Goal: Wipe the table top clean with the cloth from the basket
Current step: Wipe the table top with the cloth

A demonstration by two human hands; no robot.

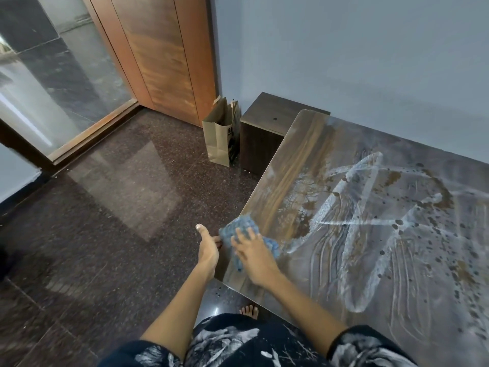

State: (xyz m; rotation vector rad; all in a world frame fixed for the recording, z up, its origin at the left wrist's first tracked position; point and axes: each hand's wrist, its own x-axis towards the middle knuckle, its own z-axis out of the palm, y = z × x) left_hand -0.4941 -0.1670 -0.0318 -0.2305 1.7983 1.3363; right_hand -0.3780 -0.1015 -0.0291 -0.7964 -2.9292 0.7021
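Note:
A blue knitted cloth (242, 229) lies bunched at the left edge of the dark wooden table top (375, 260) and hangs partly over it. My right hand (251, 254) presses flat on the cloth with its fingers spread. My left hand (207, 247) is just off the table's edge, thumb up, fingers cupped under the overhanging part of the cloth. White smears and brown splatters cover the middle and right of the table. A strip along the left edge shows clean wood grain. No basket is in view.
A brown paper bag (221, 136) stands on the floor beside a small dark cabinet (264, 136) at the table's far left corner. A wooden door (164, 54) and glass panel are beyond. My bare foot (249, 311) is under the table's near edge.

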